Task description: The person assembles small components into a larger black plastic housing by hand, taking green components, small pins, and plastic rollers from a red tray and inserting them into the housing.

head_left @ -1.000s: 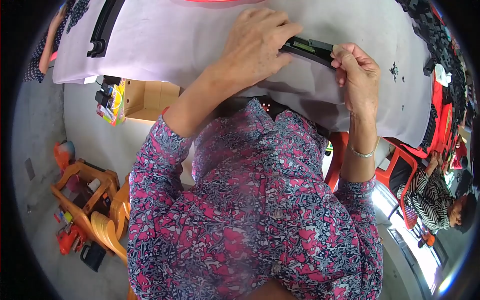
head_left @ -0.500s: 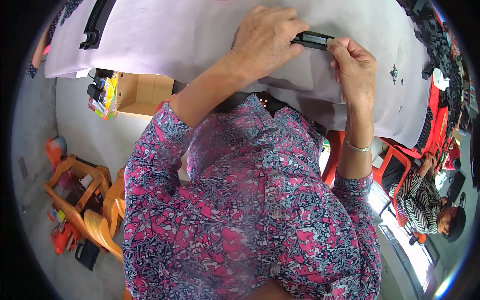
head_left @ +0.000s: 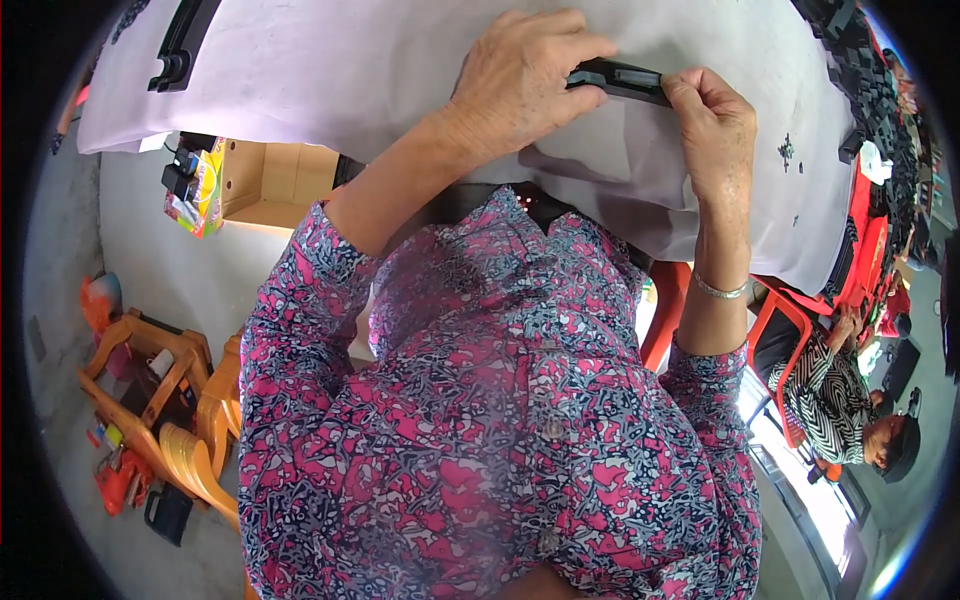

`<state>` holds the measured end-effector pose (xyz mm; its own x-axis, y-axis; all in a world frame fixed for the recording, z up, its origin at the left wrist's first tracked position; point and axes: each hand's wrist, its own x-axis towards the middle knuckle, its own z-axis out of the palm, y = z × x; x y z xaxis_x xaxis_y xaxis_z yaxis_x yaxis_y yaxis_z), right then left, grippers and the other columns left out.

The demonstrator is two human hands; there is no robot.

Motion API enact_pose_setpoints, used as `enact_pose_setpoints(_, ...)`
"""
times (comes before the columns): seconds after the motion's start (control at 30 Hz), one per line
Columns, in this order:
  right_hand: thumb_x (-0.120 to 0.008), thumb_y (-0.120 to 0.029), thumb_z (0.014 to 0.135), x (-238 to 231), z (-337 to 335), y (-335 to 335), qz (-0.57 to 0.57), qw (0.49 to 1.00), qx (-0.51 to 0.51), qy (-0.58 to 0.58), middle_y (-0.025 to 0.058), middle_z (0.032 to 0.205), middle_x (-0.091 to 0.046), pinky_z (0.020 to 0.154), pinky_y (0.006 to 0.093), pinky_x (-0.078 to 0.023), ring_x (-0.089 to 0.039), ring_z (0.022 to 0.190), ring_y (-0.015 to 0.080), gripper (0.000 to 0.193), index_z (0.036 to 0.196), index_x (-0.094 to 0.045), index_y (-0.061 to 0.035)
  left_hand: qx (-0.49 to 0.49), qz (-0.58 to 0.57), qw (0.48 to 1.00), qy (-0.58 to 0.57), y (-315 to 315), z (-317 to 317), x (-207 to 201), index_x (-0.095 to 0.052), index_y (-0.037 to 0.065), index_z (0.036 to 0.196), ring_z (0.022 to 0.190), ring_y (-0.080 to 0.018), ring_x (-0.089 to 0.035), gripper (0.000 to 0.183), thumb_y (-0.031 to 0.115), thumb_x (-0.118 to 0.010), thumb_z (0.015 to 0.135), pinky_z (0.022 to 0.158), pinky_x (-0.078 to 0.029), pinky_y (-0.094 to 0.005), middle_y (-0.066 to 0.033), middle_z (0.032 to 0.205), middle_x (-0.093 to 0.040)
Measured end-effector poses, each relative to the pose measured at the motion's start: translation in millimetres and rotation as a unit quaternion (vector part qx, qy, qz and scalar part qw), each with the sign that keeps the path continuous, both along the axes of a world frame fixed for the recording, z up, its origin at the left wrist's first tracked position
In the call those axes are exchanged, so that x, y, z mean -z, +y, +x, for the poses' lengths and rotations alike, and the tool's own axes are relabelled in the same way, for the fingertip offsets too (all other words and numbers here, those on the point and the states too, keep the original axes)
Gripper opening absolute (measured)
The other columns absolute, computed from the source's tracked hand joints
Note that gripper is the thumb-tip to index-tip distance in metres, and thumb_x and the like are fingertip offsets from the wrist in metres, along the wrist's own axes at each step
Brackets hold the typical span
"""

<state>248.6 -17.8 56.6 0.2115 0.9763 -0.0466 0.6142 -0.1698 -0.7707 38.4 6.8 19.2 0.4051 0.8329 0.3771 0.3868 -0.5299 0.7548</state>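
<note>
A slim black plastic part (head_left: 625, 79) with a long recess in it is stretched between my hands, just above the pale cloth-covered table (head_left: 330, 75). My left hand (head_left: 525, 85) grips its left end between thumb and fingers. At the other end, my right hand (head_left: 718, 125) pinches the tip with thumb and forefinger, the remaining fingers curled. My fingers cover both ends of the part. Farther left on the cloth lies a longer black plastic piece (head_left: 185, 45) with a rounded notch at its near end.
Tiny dark bits (head_left: 786, 152) lie on the cloth right of my right hand. Black parts (head_left: 862, 80) are heaped along the right edge, near a crumpled white scrap (head_left: 875, 163). Below the table's left side are an open cardboard box (head_left: 280, 180) and a wooden chair (head_left: 150, 385). Another person (head_left: 830, 390) sits at right.
The black part has tilted slightly, and its recess looks darker than before. My right thumb has shifted outward to the part's end. Both hands still hold it.
</note>
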Motion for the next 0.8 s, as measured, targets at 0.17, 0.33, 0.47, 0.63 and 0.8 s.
enact_pose_setpoints(0.17,-0.069,-0.021,0.087,4,-2,1,0.013,0.999,0.008,-0.041,-0.0009,0.059,-0.057,0.057,0.0271,-0.044,-0.050,0.059,0.0060,0.020,0.082,-0.073,-0.0023,-0.008,0.012,1.000,-0.002,-1,-2,1,-0.069,0.002,0.114,0.088,-0.0356,-0.060,0.043,0.015,-0.079,0.074,0.080,-0.047,-0.0451,-0.0134,0.092,-0.059)
enact_pose_setpoints(0.33,-0.069,-0.021,0.083,9,-10,0,0.038,0.994,0.051,-0.086,0.0036,0.055,-0.059,0.059,0.0298,-0.048,-0.053,0.055,0.0098,0.020,0.080,-0.074,-0.0021,0.000,0.027,0.999,-0.039,2,-3,5,-0.068,0.003,0.109,0.087,-0.0343,-0.059,0.037,0.013,-0.078,0.074,0.079,-0.047,-0.0448,-0.0124,0.092,-0.057)
enact_pose_setpoints(0.47,-0.069,-0.021,0.081,9,-16,-3,0.050,0.991,0.067,-0.105,0.0054,0.056,-0.061,0.060,0.0311,-0.049,-0.055,0.054,0.0115,0.020,0.080,-0.075,-0.0020,0.020,0.024,1.000,-0.004,3,-3,3,-0.067,0.005,0.107,0.088,-0.0340,-0.060,0.036,0.012,-0.078,0.074,0.079,-0.047,-0.0439,-0.0121,0.093,-0.057)
enact_pose_setpoints(0.63,-0.068,-0.020,0.079,7,-20,-3,0.034,0.988,0.106,-0.104,0.0086,0.060,-0.067,0.062,0.0313,-0.051,-0.061,0.057,0.0132,0.021,0.080,-0.076,-0.0018,0.007,0.312,0.950,-0.002,14,-2,20,-0.070,0.005,0.103,0.089,-0.0322,-0.063,0.028,0.007,-0.076,0.075,0.080,-0.050,-0.0416,-0.0119,0.095,-0.061)
enact_pose_setpoints(0.8,-0.067,-0.019,0.079,6,-25,-4,0.040,0.988,0.123,-0.086,0.0098,0.060,-0.067,0.062,0.0317,-0.052,-0.061,0.057,0.0146,0.020,0.080,-0.076,-0.0011,0.020,0.165,0.986,0.025,4,-1,22,-0.076,0.014,0.102,0.089,-0.0243,-0.063,0.027,0.015,-0.080,0.075,0.084,-0.047,-0.0405,-0.0008,0.094,-0.065)
